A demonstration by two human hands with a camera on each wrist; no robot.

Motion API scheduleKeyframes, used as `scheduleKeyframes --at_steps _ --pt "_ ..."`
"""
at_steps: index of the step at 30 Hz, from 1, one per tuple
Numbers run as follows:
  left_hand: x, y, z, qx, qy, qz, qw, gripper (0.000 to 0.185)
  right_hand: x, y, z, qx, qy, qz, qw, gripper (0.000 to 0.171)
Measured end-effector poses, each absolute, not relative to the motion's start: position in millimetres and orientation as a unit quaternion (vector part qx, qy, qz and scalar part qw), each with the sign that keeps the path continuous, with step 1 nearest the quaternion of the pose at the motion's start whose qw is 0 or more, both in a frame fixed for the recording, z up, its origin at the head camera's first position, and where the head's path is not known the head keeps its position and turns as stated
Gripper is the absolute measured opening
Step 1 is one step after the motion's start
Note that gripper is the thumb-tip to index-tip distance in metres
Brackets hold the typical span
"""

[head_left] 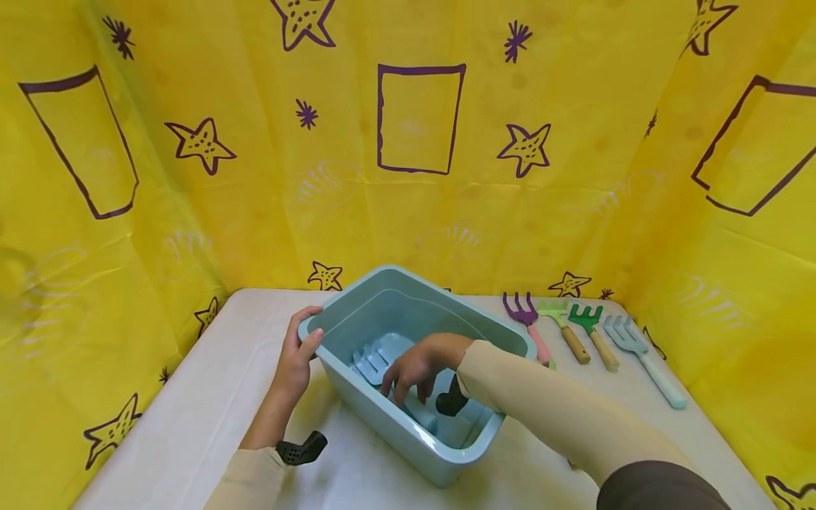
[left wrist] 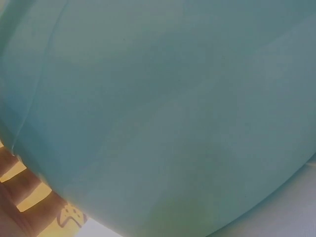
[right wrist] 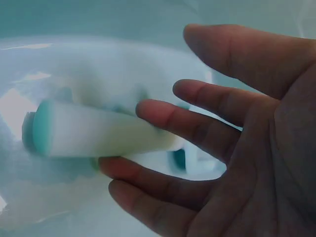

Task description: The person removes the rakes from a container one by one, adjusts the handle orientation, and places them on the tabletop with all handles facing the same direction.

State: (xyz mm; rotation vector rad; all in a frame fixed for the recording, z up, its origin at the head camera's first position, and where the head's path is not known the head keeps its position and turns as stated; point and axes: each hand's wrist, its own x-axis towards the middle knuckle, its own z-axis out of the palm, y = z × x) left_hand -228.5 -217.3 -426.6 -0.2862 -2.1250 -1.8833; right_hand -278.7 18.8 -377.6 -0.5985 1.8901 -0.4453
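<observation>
Pale-blue plastic makes up the tub (head_left: 408,439), and inside it the right hand (head_left: 414,368) reaches down with fingers (right wrist: 197,123) spread and relaxed, their tips touching the handle of a light-blue rake (head_left: 376,363) without closing round it. That rake lies flat on the tub's floor, its handle running across under the fingers and its tines pointing away toward the far-left corner. Farther left, the left hand (head_left: 295,361) grips the tub's rim, and beyond on the table (head_left: 210,397) four more rakes (head_left: 589,333) lie in a row.
</observation>
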Motion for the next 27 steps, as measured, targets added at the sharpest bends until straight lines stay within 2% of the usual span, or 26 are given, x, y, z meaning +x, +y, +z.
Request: scheduleKeyframes --at_steps 6,12,21,27 --pt "-228 -217 -425 -0.101 -0.737 -0.653 0.143 0.045 -286 20 -372 -0.314 0.805 -0.192 0.464 0.028" --pt "-229 -218 -427 -0.099 -0.739 -0.651 0.143 0.044 -291 22 -367 -0.355 0.812 -0.208 0.415 0.032" --pt "-229 -219 -429 -0.086 -0.749 -0.642 0.139 0.045 -289 27 -360 -0.291 0.844 -0.237 0.384 0.044" --pt "-230 -219 -428 -0.089 -0.750 -0.641 0.137 0.045 -291 32 -361 -0.212 0.844 -0.263 0.416 0.047"
